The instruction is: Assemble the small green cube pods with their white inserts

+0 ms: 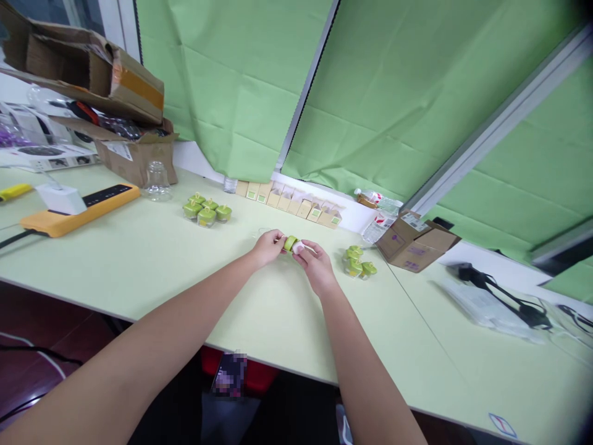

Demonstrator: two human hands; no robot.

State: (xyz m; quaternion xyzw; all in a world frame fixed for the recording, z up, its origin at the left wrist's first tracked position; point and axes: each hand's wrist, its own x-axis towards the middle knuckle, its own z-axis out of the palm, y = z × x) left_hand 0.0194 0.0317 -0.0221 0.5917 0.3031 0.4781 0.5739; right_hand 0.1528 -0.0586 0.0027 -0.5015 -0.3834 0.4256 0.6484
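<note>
Over the middle of the table, my left hand (270, 247) has its fingertips closed on a small green round piece (290, 243) held on its side. My right hand (315, 264) pinches a small white piece (298, 247) against the green one; its exact kind is too small to make out. A clear, thin-edged thing (262, 233) shows just behind my left fingers. To the left stands a cluster of green-topped clear cups (206, 216), each with a small knob on top. A second group of similar green-topped cups (354, 267) sits right of my right hand.
Small cardboard boxes (291, 201) line the back edge. At left are an orange power strip (106, 207), a glass jar (157, 182) and open cartons (139, 157). A brown box (407, 244), plastic bottle (378, 227) and black cables (504, 293) lie right.
</note>
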